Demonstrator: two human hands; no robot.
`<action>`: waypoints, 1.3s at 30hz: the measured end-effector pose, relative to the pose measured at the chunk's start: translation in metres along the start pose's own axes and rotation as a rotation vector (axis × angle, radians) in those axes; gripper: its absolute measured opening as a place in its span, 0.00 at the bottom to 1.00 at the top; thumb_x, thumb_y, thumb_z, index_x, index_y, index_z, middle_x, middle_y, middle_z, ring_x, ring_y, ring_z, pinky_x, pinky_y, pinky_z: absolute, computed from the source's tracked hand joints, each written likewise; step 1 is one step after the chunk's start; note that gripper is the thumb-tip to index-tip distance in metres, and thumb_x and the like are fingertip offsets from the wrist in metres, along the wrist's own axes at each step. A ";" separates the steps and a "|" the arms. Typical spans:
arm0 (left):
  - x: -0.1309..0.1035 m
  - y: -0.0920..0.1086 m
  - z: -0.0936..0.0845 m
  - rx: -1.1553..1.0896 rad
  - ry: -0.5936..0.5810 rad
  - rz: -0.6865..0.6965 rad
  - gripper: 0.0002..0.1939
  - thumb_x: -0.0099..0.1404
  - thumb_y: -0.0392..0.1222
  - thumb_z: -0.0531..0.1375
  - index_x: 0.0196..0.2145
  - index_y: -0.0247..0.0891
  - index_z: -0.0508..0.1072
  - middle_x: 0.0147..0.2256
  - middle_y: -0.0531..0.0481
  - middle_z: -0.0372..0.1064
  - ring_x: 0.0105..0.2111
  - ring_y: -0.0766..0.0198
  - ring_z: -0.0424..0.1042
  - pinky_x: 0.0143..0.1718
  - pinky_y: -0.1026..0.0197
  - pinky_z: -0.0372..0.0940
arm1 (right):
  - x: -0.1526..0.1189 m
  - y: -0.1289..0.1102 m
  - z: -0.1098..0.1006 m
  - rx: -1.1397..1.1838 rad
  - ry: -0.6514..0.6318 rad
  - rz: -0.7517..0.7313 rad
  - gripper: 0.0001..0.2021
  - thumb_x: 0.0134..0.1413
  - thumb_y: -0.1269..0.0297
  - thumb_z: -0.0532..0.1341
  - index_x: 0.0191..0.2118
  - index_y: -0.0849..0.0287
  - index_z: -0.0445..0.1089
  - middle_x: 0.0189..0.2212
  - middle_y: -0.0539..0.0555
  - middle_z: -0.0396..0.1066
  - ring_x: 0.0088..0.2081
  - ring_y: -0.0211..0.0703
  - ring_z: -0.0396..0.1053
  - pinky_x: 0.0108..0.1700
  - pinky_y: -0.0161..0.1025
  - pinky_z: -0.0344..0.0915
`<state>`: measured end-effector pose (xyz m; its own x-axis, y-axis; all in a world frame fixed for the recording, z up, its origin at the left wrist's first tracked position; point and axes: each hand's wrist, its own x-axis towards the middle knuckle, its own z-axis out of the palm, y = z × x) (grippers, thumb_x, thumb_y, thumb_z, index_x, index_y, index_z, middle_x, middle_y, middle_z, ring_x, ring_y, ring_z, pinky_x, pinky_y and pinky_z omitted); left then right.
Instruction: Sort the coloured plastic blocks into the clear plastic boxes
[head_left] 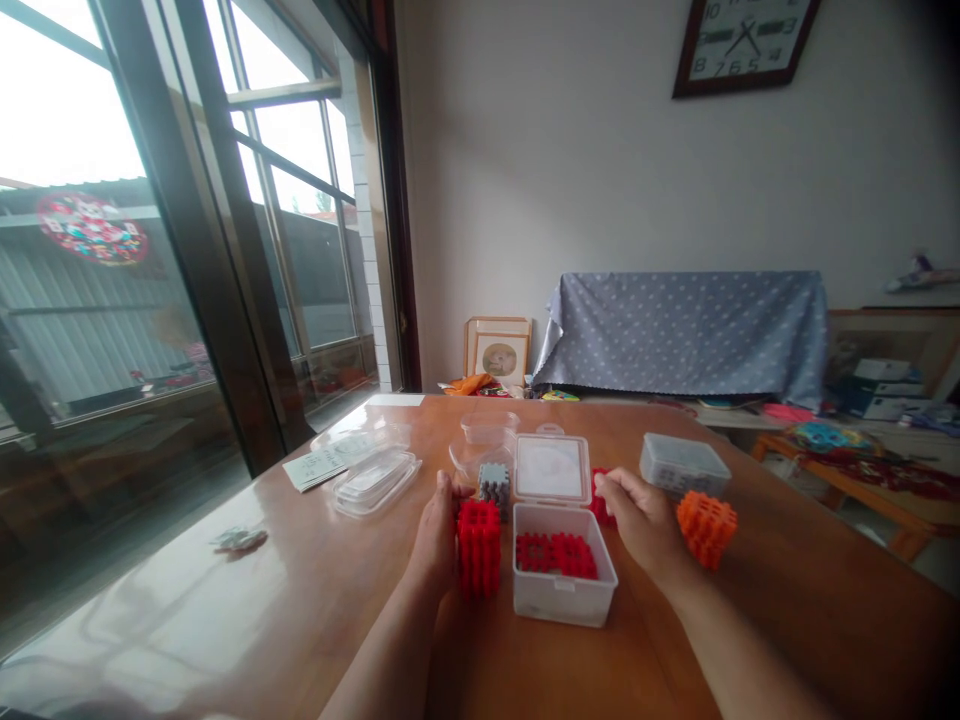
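Note:
My left hand (436, 532) is against the left side of a tall red stack of toothed interlocking blocks (480, 550), its fingers partly hidden behind it. Just beyond stands a grey stack of similar blocks (494, 482). To the right of the red stack is a clear plastic box (566, 603) with its lid (551, 468) tipped back; red toothed pieces (556, 556) lie inside. My right hand (637, 515) is closed, thumb and fingers pinching a red toothed piece (602, 497) beside the lid; part of that piece is hidden.
An orange block stack (706, 528) stands right of my right forearm, with a closed clear box (684, 464) behind it. Clear plastic containers (375, 482) and a paper sheet (324, 465) lie at the left rear. A small crumpled item (240, 540) rests on the wooden table (315, 600).

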<state>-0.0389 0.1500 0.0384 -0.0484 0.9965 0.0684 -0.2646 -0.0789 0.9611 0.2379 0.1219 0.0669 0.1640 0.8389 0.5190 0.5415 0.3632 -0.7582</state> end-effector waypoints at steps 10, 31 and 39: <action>-0.015 0.032 0.003 0.287 0.431 0.517 0.24 0.71 0.61 0.50 0.41 0.37 0.73 0.39 0.44 0.76 0.38 0.59 0.74 0.39 0.59 0.66 | -0.002 0.034 0.007 -0.056 0.081 0.183 0.25 0.63 0.40 0.49 0.25 0.54 0.61 0.20 0.48 0.64 0.26 0.41 0.62 0.32 0.36 0.57; -0.087 0.050 0.100 1.110 -0.416 0.328 0.06 0.64 0.34 0.53 0.35 0.43 0.66 0.31 0.45 0.71 0.30 0.55 0.70 0.30 0.58 0.53 | 0.000 0.041 0.028 0.393 -0.215 0.271 0.22 0.58 0.42 0.56 0.30 0.59 0.67 0.24 0.49 0.68 0.30 0.41 0.65 0.35 0.37 0.62; -0.062 0.058 0.128 1.476 -0.597 0.132 0.10 0.66 0.33 0.49 0.44 0.36 0.64 0.37 0.38 0.75 0.37 0.53 0.74 0.34 0.58 0.59 | -0.001 0.048 0.032 0.416 -0.191 0.286 0.21 0.57 0.43 0.57 0.29 0.58 0.67 0.23 0.49 0.69 0.28 0.42 0.66 0.32 0.36 0.61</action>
<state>0.0717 0.0868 0.1238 0.4662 0.8809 -0.0821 0.8493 -0.4196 0.3204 0.2371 0.1516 0.0169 0.0832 0.9725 0.2176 0.1187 0.2072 -0.9711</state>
